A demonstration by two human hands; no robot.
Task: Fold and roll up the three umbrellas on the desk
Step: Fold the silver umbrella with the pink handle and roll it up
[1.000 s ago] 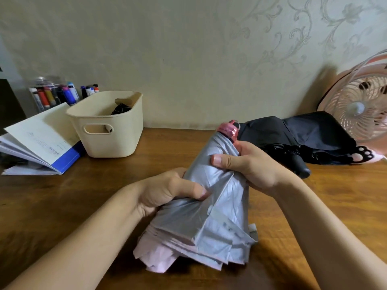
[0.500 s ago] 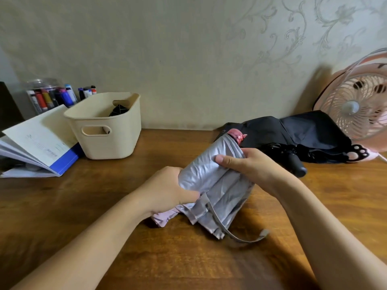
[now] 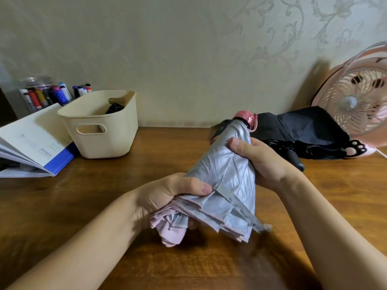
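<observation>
A silver umbrella [image 3: 228, 176] with a pink lining and a pink tip cap [image 3: 246, 118] is held above the wooden desk [image 3: 104, 206], tip pointing away. My left hand [image 3: 169, 191] grips its gathered folds near the lower end, thumb on top. My right hand [image 3: 259, 158] grips the upper part just below the cap. Its closing strap [image 3: 240, 208] lies along the fabric. A black umbrella [image 3: 303, 132], loosely folded, lies on the desk behind my right hand. Dark fabric [image 3: 114, 107] shows inside the cream basket.
A cream plastic basket [image 3: 100, 126] stands at the back left, beside an open booklet [image 3: 31, 143] and a jar of markers [image 3: 41, 95]. A pink desk fan [image 3: 356, 105] stands at the back right against the wall.
The silver umbrella has been lifted and turned in both hands; its strap, hanging loose on the desk half a second ago, now lies along the fabric. The folds hang fuller at the bottom.
</observation>
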